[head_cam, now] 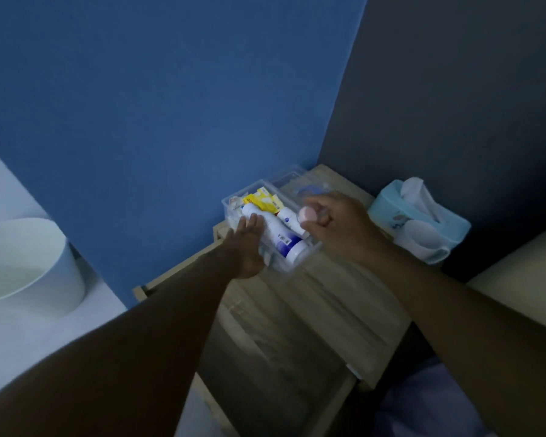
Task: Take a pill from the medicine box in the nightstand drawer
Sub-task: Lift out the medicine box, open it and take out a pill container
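Observation:
A clear plastic medicine box point(297, 266) sits on top of the wooden nightstand point(344, 298), against the blue wall. It holds white bottles with blue labels point(284, 238), a yellow packet point(267, 200) and other small items. My left hand point(248, 244) lies flat on the box's left side, fingers over a bottle. My right hand point(341, 225) hovers over the box's right end, closed around a small container with a pink round cap point(308, 214). The box's clear lid point(300, 184) lies behind it. Below, the nightstand drawer point(265, 357) stands pulled out.
A light blue tissue box point(420, 219) with white tissues stands at the nightstand's right end by the dark wall. A white round bin point(29, 263) is on the floor at left. A pale bed edge point(517, 272) lies at right.

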Tool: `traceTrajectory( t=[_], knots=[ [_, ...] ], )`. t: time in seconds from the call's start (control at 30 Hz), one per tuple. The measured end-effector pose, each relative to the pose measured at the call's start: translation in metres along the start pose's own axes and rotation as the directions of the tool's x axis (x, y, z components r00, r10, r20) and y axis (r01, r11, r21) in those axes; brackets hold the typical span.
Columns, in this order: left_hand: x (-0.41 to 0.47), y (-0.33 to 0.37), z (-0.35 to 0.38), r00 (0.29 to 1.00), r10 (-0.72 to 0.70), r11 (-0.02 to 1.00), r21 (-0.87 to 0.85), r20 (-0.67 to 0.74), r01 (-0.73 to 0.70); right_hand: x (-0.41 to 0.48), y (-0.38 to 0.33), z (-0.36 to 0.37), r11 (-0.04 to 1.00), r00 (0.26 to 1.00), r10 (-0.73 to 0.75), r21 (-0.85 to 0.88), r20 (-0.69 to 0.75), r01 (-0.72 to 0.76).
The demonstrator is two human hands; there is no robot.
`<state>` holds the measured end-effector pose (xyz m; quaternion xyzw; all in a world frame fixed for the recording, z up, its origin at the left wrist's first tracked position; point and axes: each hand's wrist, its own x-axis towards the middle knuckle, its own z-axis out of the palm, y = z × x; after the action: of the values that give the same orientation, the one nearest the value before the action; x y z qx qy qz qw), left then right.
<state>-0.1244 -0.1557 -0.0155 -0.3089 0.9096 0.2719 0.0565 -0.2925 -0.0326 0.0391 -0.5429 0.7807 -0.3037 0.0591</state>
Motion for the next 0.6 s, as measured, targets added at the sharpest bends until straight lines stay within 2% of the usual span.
traceTrajectory(
  t=[0.03,0.1,0.13,0.17,0.23,0.27,0.33,0.47,0.6],
  knots=[
    [-0.001,0.005,-0.007,0.999,0.005,0.998,-0.061,-0.044,-0.007,-0.009,-0.001,-0.009,0.999,1.000,0.027,0.034,0.001,-0.027],
    [-0.009,0.025,-0.014,0.984,-0.022,0.939,-0.341,-0.178,-0.041,-0.024,-0.004,-0.028,0.997,0.999,0.046,0.070,-0.018,-0.044],
    [-0.016,0.039,-0.015,0.978,-0.054,0.846,-0.530,-0.200,-0.062,-0.030,-0.006,-0.039,0.997,0.999,0.041,0.074,-0.034,-0.038],
    [-0.023,0.053,-0.014,0.982,-0.059,0.704,-0.705,-0.179,-0.086,-0.036,-0.010,-0.050,0.996,0.998,0.028,0.084,-0.051,-0.023],
    [-0.038,0.082,-0.010,0.993,-0.007,0.388,-0.916,-0.119,-0.107,-0.046,-0.019,-0.070,0.995,0.997,-0.019,0.095,-0.079,0.027],
    [-0.046,0.094,-0.008,0.994,0.024,0.257,-0.960,-0.109,-0.112,-0.050,-0.024,-0.079,0.994,0.995,-0.048,0.089,-0.084,0.056],
    [-0.060,0.114,-0.006,0.991,0.070,0.096,-0.988,-0.118,-0.125,-0.059,-0.033,-0.094,0.992,0.992,-0.102,0.066,-0.070,0.107],
    [-0.081,0.143,-0.005,0.983,0.088,-0.077,-0.985,-0.162,-0.155,-0.077,-0.046,-0.116,0.987,0.986,-0.148,0.043,-0.076,0.152],
    [-0.098,0.156,-0.004,0.977,0.116,-0.188,-0.970,-0.177,-0.153,-0.093,-0.055,-0.133,0.979,0.979,-0.200,0.024,-0.047,0.201]
  ],
)
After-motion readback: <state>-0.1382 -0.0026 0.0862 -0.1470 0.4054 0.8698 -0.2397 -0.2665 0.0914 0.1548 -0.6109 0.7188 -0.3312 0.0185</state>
